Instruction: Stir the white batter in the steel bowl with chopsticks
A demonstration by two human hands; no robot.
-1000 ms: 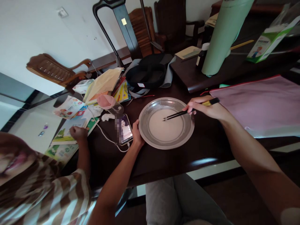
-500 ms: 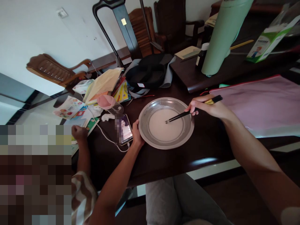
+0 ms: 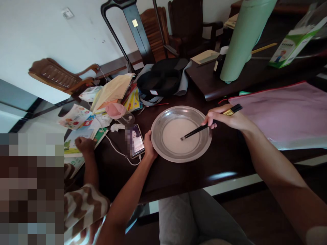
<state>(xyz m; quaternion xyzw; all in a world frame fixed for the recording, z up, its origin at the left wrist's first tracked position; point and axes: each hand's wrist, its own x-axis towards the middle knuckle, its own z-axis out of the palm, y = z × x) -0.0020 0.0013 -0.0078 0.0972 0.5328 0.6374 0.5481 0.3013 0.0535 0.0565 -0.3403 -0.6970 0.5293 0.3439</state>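
Note:
A round metal pan [image 3: 163,153] with pale white liquid [image 3: 176,132] in it sits on the dark wooden table [image 3: 178,177]. My left hand [image 3: 149,146] grips the pan's left rim, fingers closed on it. My right hand [image 3: 228,118] is closed on a pair of black chopsticks [image 3: 198,130] with gold bands. Their tips dip into the liquid near the pan's middle.
A lit phone [image 3: 135,140] on a white cable lies just left of the pan. Books and papers [image 3: 109,92] pile at the back left, a black bag [image 3: 160,80] behind. A tall green flask [image 3: 242,37] and pink folder [image 3: 286,112] stand right. Another person's fist [image 3: 84,144] rests at left.
The chopstick tips have moved down and slightly right through the liquid. My left hand stays on the rim. The other person at left has shifted a little.

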